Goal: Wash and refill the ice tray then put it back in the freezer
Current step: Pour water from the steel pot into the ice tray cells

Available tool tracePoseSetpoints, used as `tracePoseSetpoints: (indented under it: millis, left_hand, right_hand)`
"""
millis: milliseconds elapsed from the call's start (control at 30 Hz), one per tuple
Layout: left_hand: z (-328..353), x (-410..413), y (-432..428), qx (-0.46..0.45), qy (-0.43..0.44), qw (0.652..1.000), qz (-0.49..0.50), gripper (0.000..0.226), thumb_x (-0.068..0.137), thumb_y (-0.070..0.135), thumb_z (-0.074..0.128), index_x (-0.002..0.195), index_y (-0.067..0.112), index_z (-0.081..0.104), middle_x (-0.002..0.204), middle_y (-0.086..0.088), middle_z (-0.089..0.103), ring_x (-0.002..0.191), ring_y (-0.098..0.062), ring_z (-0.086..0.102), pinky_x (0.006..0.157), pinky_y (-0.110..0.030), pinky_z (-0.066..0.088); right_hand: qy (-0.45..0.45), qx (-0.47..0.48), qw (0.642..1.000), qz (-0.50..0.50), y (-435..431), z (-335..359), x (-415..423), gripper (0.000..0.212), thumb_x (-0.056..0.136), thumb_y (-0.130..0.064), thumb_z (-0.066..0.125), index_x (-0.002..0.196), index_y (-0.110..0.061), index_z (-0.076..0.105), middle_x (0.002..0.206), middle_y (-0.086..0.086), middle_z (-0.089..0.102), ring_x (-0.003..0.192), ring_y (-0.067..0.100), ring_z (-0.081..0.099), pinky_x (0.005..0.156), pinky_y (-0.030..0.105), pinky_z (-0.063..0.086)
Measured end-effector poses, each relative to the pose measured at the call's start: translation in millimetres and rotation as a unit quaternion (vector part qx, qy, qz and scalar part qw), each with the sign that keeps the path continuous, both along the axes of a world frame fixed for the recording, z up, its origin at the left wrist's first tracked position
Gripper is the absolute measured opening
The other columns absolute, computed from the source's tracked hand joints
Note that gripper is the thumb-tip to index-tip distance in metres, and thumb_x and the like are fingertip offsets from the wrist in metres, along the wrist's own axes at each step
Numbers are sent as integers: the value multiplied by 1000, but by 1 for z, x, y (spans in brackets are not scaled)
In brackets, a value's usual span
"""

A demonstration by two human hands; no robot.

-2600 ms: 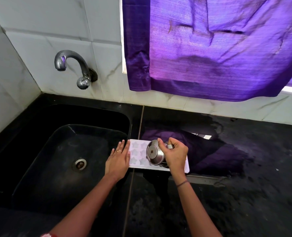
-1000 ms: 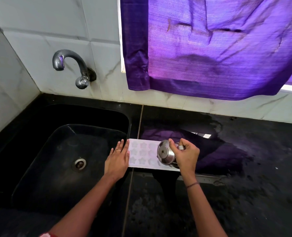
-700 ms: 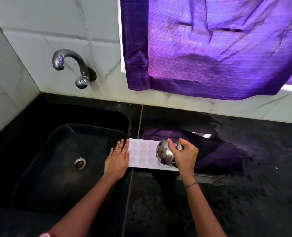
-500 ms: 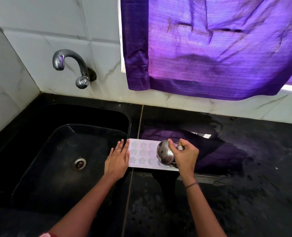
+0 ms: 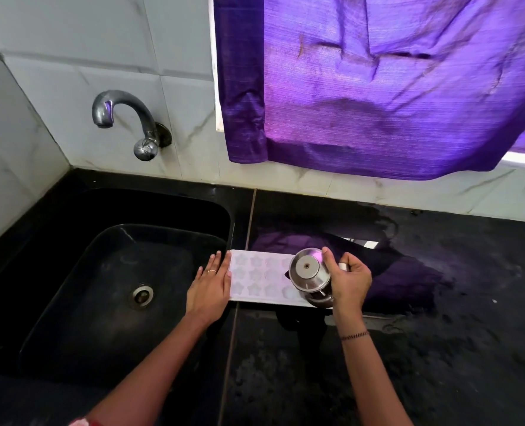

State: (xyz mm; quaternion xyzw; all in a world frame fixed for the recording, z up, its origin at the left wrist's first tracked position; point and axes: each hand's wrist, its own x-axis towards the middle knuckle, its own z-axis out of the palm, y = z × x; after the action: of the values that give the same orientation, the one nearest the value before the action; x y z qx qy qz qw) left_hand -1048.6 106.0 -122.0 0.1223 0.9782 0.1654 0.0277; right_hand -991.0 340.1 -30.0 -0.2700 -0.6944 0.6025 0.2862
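Ice tray [image 5: 256,276], counter beside sink [image 5: 125,241]: refill under way, right hand [image 5: 348,279] gripping tipped steel jug [image 5: 310,276] over it, left hand [image 5: 210,285] flat, steadying; freezer return outstanding.

Right end of the ice tray [image 5: 256,276] hidden behind the steel cup [image 5: 309,275] and right hand [image 5: 348,279], cup's mouth faced away, contents unseen, purple curtain [image 5: 393,87] cut off at top and right edges
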Motion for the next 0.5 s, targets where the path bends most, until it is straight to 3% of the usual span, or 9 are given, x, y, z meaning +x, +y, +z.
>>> tracePoseSetpoints:
  millis: [100, 233, 500]
  left_hand:
    - [1, 0, 0, 0, 1, 1000, -1, 51, 102, 31, 14, 150, 24, 2, 159, 2, 8, 146, -11, 4, 118, -31, 8]
    - [1, 0, 0, 1, 1, 1000, -4, 51, 102, 31, 15, 150, 24, 3, 159, 1, 9, 146, -12, 5, 119, -33, 9]
    - [1, -1, 0, -5, 4, 1000, -3, 51, 102, 32, 14, 150, 23, 2, 159, 1, 8, 146, -12, 4, 118, -32, 8]
  right_hand:
    - [-5, 41, 999, 4, 0, 1, 4, 55, 76, -16, 77, 50, -15, 28, 46, -4, 27, 42, 5, 25, 43, 14, 23]
    - [9, 94, 995, 19, -3, 2, 8, 55, 78, -13, 75, 47, -16, 30, 43, -6, 29, 40, 6, 27, 42, 11, 26]
    - [8, 182, 983, 35, 2, -3, 9, 52, 77, -15, 76, 48, -4, 34, 44, 1, 32, 45, 8, 28, 43, 18, 25]
